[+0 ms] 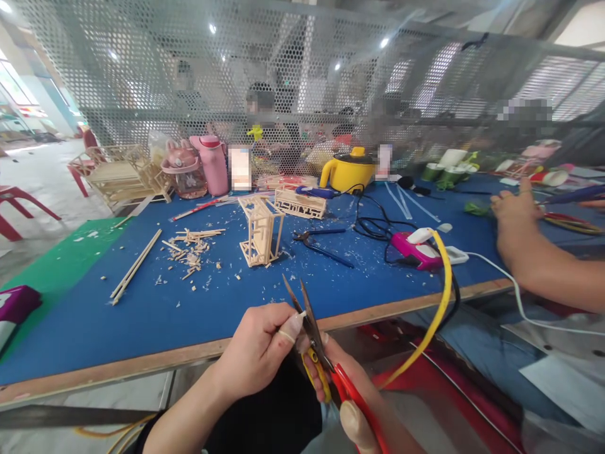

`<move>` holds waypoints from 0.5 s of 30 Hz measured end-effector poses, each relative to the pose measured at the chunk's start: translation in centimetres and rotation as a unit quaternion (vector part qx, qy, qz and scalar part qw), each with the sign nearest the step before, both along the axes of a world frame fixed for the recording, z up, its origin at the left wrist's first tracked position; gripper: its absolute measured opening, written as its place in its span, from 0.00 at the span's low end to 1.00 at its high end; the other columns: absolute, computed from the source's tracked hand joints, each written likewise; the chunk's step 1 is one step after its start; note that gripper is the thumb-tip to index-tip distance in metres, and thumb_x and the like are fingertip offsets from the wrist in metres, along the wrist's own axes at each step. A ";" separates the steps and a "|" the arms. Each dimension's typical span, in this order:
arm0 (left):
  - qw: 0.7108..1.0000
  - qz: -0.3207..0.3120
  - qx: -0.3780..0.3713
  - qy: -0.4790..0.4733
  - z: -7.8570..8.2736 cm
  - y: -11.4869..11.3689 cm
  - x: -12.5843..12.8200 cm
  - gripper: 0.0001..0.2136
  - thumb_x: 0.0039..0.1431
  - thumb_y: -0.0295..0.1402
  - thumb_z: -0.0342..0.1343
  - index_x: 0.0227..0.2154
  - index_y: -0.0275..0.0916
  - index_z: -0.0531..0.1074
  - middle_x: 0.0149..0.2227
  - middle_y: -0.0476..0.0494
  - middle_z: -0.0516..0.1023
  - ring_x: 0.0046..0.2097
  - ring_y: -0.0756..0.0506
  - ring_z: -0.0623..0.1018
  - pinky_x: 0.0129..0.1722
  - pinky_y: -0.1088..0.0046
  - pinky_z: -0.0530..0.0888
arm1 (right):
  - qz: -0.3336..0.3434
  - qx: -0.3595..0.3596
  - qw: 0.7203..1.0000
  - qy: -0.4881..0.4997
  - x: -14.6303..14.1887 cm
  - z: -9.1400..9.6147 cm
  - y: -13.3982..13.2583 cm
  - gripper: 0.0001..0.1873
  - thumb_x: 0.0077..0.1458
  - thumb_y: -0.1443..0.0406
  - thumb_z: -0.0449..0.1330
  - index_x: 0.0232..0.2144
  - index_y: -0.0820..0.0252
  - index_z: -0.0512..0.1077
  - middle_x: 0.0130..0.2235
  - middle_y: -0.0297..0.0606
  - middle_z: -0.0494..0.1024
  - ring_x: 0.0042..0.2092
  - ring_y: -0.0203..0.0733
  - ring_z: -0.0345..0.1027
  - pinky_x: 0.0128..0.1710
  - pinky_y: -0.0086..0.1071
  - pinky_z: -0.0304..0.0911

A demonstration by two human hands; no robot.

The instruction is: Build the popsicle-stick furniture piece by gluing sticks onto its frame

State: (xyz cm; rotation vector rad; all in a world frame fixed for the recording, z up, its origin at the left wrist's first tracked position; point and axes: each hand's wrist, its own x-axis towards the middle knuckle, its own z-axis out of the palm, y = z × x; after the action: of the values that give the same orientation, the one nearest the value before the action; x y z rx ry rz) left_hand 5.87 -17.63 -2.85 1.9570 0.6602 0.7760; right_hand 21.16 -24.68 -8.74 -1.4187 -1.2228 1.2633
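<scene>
My right hand [362, 403] is closed round a pair of scissors [312, 334] with red and yellow handle parts. The scissors' blades are parted and point away from me over the table edge. My left hand [262, 347] pinches a small pale piece [303, 314], perhaps a bit of wooden stick, right at the blades. Pale covers are on my left thumb and right thumb. Beyond the blades, a small wooden stick frame [261, 233] stands upright on the blue table [155, 334]. Blue-handled pliers [326, 241] lie open to its right.
Cut stick pieces [191, 249] and two long sticks [137, 265] lie left. Behind stand a second stick model [300, 203], pink bottle [212, 164] and yellow pot [350, 171]. A power strip [416, 252] with cables lies right, near another person's hand [517, 224].
</scene>
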 end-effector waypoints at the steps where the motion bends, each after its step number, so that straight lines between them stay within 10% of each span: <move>1: 1.000 -0.004 0.002 0.001 0.0 0.0 0.0 0.17 0.66 0.36 0.41 0.24 0.35 0.67 0.23 0.51 0.66 0.26 0.54 0.64 0.28 0.80 0.61 | 0.002 -0.017 1.000 0.008 0.0 -0.2 0.0 0.34 0.41 0.35 0.53 0.30 0.59 0.74 0.20 0.34 0.66 0.22 0.35 0.57 0.19 0.29 0.56; 15: 0.998 -0.061 0.016 0.001 -0.2 0.9 -1.1 0.17 0.65 0.36 0.40 0.22 0.35 0.64 0.23 0.52 0.62 0.26 0.54 0.60 0.27 0.79 0.59 | -0.006 -0.127 0.990 0.056 1.8 0.7 -0.1 0.29 0.43 0.40 0.57 0.27 0.60 0.73 0.23 0.35 0.69 0.28 0.39 0.63 0.28 0.31 0.60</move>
State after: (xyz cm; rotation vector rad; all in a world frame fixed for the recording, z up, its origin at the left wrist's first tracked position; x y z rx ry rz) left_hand 4.81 -16.77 -3.05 2.0062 0.5268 0.7132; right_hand 22.95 -24.74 -8.02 -1.5084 -1.0030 1.5114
